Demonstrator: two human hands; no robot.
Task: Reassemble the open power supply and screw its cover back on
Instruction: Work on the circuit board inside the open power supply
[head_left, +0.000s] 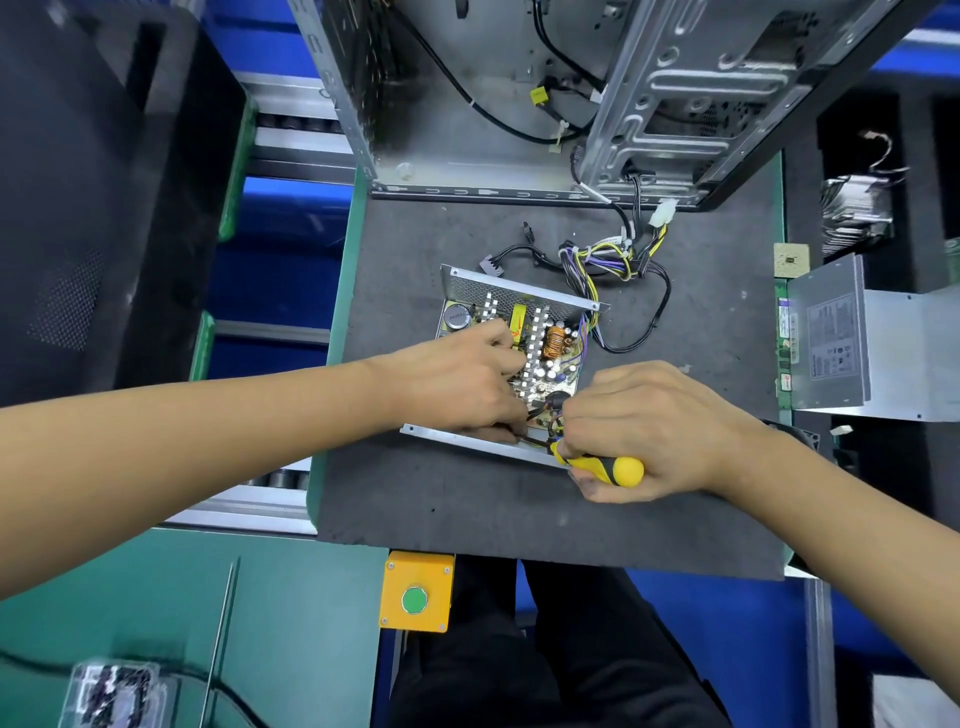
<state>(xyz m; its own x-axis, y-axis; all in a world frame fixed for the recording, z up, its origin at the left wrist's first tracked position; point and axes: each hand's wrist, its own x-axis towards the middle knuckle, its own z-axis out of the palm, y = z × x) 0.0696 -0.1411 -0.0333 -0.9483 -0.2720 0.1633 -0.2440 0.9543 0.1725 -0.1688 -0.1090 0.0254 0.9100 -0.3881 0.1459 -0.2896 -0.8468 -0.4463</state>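
Fingers of the right hand (654, 426) are curled round the yellow-and-black handle of a screwdriver (602, 466), gripping it firmly. The handle lies nearly level, long axis running right to left, with the dark shaft pointing left across the near flange of the open power supply (511, 358). The tip is hidden between the two hands; whether it sits in a screw cannot be told.

Left hand (457, 384) reaches in from the left and rests over the near-left part of the circuit board, fingers bent down toward the near edge where the shaft ends. It appears to steady something small there, but what it holds, if anything, is concealed.

Judgement: the work point lies directly left of the right hand's fingertips, at the near wall of the chassis. Both hands are close to it; the left is on top of it.

Beyond the hands, the board shows heatsinks, a copper coil and capacitors, uncovered. The cable bundle (608, 260) trails away at the far right. A grey cover (831, 338), likely belonging to this unit, stands well apart at the right edge of the mat (467, 499). Cover fitting is not yet begun.
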